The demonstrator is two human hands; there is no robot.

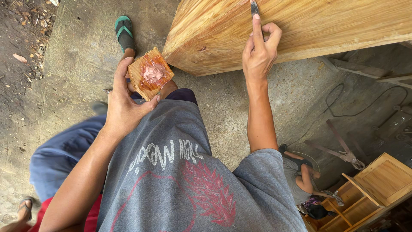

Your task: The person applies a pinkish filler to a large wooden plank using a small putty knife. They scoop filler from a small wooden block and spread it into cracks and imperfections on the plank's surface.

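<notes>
Grey printed T-shirt point(171, 180), wearer's own, fills the lower view; both bare forearms rise from it.

Left hand point(124, 103): fingers and thumb closed around a small square wooden offcut point(150, 73), held tilted, face up, just beside the lower corner of the furniture piece but apart from it. On the offcut sits a dab of pinkish wood filler point(153, 74), spread thin toward the edges.

Right hand point(259, 53): curled shut on a narrow putty knife point(254, 7), index finger laid straight along the blade, tip pressed to the face of the large pale wooden panel point(300, 30). Only the lower part of the blade shows; the rest runs off the top edge.

Surround: concrete floor point(77, 56), green-strapped sandal point(124, 32) on the wearer's foot below the offcut. Far right, lower: another person in a grey top point(296, 176), crouched at an unfinished wooden cabinet point(373, 189); black cable point(343, 103) looping over the floor nearby.

Risks, as judged:
- The offcut's tilt may let filler slide off onto shirt or floor.
- A steep blade angle under the pressing finger could score the soft panel face.
- Excess filler smeared beyond the flaw would stain the surrounding grain.
- The finger riding the blade may slip onto its edge.
</notes>
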